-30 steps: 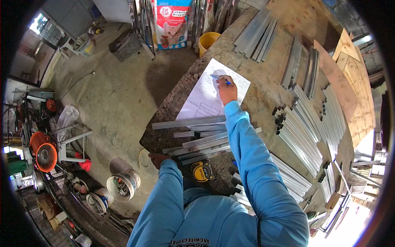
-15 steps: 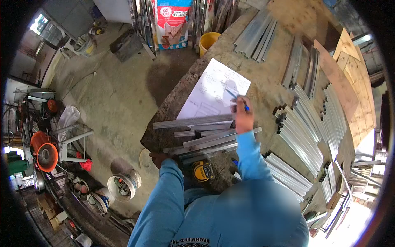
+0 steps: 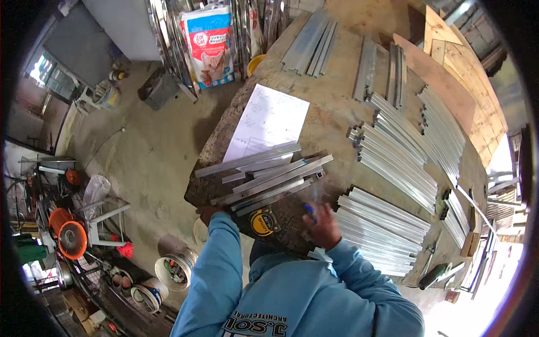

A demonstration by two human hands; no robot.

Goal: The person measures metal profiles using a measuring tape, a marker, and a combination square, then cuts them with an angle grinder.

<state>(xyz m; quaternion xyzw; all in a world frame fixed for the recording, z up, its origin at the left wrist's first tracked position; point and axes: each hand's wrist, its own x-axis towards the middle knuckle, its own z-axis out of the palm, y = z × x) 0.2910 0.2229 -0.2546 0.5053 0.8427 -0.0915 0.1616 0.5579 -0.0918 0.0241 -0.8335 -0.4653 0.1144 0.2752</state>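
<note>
My right hand (image 3: 324,227) is over the table beside the tape measure, its fingers bent and partly smeared by motion. A blurred pen (image 3: 315,194) seems to stick out from the fingers. Close by is a small blue item (image 3: 308,208). My left hand (image 3: 208,213) is at the table's corner, against the left ends of several square metal tubes (image 3: 264,182); its fingers are mostly hidden. A yellow and black tape measure (image 3: 264,222) lies just below the tubes. Under their upper ends lies a white sheet with drawings (image 3: 266,121).
Bundles of cut metal tubes (image 3: 393,160) cover the table's right side, with another stack (image 3: 382,230) near my right sleeve. Strips of metal (image 3: 311,42) lie at the far end. A cat litter bag (image 3: 209,48) stands beyond the edge; buckets (image 3: 175,269) stand on the floor.
My right hand with the pen has left the paper and come back toward my body. The left hand stays by the tube ends. The camera view has shifted slightly.
</note>
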